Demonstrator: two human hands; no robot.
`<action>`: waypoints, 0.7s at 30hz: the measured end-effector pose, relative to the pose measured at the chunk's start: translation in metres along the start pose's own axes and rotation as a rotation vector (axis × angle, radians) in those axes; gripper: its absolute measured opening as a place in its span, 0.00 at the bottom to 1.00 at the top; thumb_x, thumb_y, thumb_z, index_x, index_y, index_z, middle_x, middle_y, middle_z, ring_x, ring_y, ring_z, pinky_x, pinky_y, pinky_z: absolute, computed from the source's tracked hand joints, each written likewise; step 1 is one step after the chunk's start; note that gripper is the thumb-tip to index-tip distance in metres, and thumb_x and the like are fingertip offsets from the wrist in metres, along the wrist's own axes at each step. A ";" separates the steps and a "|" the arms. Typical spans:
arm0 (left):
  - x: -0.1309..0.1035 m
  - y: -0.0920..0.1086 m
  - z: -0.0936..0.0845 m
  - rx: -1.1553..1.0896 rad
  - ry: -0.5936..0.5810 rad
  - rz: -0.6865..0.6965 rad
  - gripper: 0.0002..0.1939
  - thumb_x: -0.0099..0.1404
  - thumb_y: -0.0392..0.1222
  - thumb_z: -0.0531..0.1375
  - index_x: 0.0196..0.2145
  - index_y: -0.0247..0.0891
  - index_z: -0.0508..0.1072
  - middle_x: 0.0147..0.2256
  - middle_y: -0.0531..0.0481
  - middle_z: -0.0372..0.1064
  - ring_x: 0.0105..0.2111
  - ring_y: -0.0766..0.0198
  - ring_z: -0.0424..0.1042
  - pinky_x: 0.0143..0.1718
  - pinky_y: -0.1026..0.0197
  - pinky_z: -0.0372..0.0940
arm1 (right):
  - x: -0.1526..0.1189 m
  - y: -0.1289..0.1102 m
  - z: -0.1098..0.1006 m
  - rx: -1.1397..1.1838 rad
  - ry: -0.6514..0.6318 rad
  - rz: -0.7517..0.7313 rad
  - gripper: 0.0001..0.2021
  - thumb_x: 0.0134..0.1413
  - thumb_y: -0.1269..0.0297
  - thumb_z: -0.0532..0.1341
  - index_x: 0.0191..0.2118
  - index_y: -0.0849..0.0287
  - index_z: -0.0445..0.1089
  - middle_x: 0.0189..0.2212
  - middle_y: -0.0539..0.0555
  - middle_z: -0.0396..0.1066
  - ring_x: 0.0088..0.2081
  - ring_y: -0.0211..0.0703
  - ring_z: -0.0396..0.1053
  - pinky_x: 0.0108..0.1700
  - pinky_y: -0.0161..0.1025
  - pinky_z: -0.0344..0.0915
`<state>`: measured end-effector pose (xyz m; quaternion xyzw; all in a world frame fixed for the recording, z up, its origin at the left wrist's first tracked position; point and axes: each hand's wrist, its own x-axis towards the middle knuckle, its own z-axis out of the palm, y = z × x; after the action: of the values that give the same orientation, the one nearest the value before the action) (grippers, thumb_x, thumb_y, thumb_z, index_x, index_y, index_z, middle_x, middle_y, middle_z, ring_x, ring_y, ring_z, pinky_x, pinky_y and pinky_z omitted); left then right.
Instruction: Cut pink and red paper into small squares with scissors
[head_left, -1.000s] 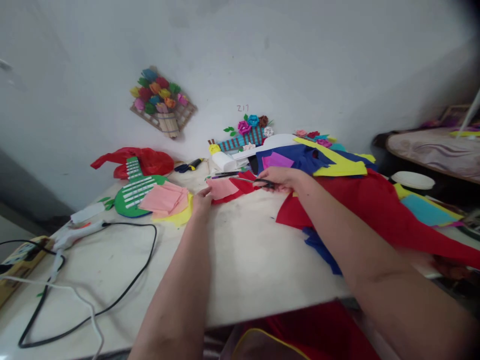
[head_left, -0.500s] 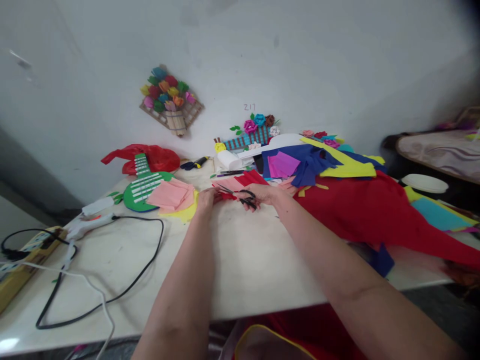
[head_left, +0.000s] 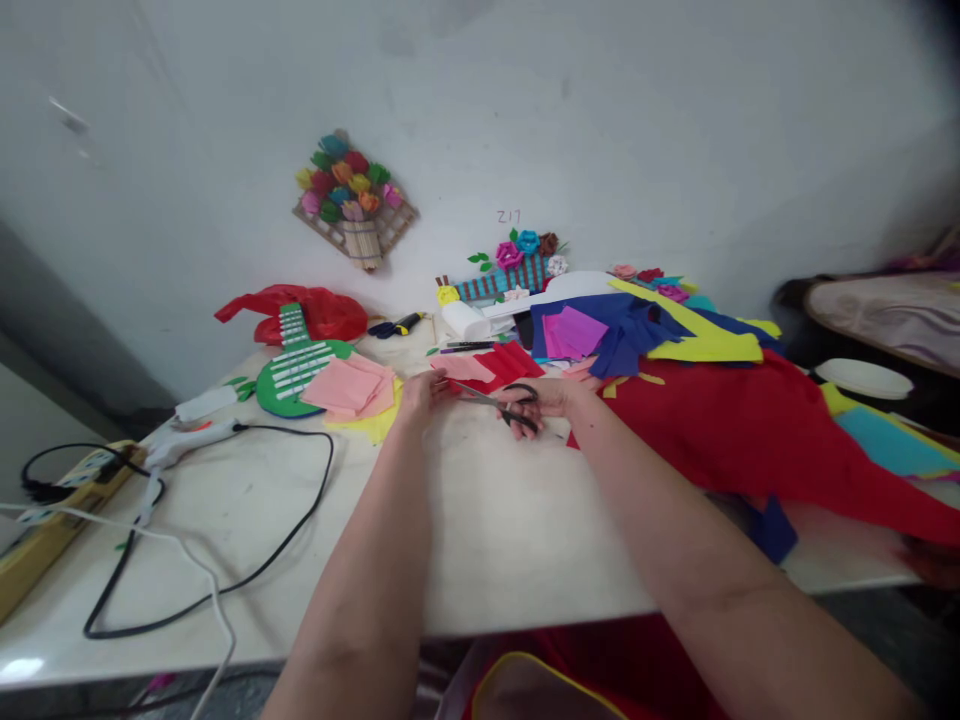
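Observation:
My right hand (head_left: 551,398) grips black-handled scissors (head_left: 519,408), their blades pointing left toward my left hand and somewhat apart. My left hand (head_left: 425,390) rests at the table with its fingertips bent together at the blade ends. What those fingers pinch is too small to make out. Just behind the hands lie red cloth-like strips (head_left: 511,362) and a pink piece (head_left: 469,370). Left of my left hand, folded pink sheets (head_left: 349,388) lie over a yellow sheet (head_left: 375,428) and partly cover a green guitar-shaped piece with white strips (head_left: 296,370).
A glue gun (head_left: 191,440) with a looped black cord and a power strip (head_left: 64,520) occupy the table's left. Large red cloth (head_left: 697,420), blue cloth (head_left: 630,330) and yellow sheets crowd the right. Yellow-black pliers (head_left: 409,323) and pens (head_left: 469,347) lie toward the wall.
My right hand and the scissors have drawn slightly right, away from my left hand, uncovering more of the red strips. The view has shifted slightly left.

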<state>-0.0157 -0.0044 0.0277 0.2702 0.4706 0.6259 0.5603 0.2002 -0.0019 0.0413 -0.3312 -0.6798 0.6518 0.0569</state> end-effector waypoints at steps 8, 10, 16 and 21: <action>-0.003 0.002 0.004 -0.040 -0.017 -0.055 0.10 0.57 0.27 0.52 0.36 0.28 0.71 0.25 0.44 0.70 0.26 0.63 0.73 0.31 0.63 0.70 | 0.011 -0.004 0.013 0.052 0.134 0.000 0.29 0.53 0.38 0.55 0.38 0.65 0.65 0.20 0.57 0.74 0.16 0.37 0.69 0.12 0.28 0.57; -0.002 0.002 0.004 -0.053 -0.009 -0.055 0.10 0.58 0.27 0.51 0.34 0.29 0.70 0.25 0.45 0.70 0.24 0.64 0.72 0.31 0.64 0.69 | 0.011 -0.006 0.017 0.048 0.152 -0.002 0.29 0.54 0.38 0.54 0.38 0.65 0.65 0.19 0.55 0.73 0.16 0.37 0.68 0.12 0.28 0.56; -0.001 0.001 0.001 -0.083 -0.021 -0.032 0.10 0.58 0.28 0.51 0.32 0.30 0.72 0.24 0.45 0.70 0.25 0.64 0.72 0.32 0.65 0.68 | 0.011 -0.008 0.020 0.042 0.196 -0.031 0.28 0.54 0.39 0.55 0.38 0.65 0.65 0.18 0.53 0.71 0.16 0.36 0.67 0.13 0.28 0.55; -0.001 0.001 0.001 -0.096 -0.035 -0.030 0.10 0.56 0.29 0.52 0.33 0.29 0.72 0.24 0.44 0.71 0.26 0.63 0.72 0.32 0.63 0.68 | 0.011 -0.010 0.023 0.042 0.239 -0.039 0.27 0.54 0.39 0.56 0.36 0.64 0.65 0.17 0.52 0.70 0.15 0.34 0.65 0.13 0.28 0.53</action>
<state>-0.0153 -0.0052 0.0286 0.2468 0.4343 0.6343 0.5900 0.1764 -0.0153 0.0431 -0.3919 -0.6609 0.6204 0.1572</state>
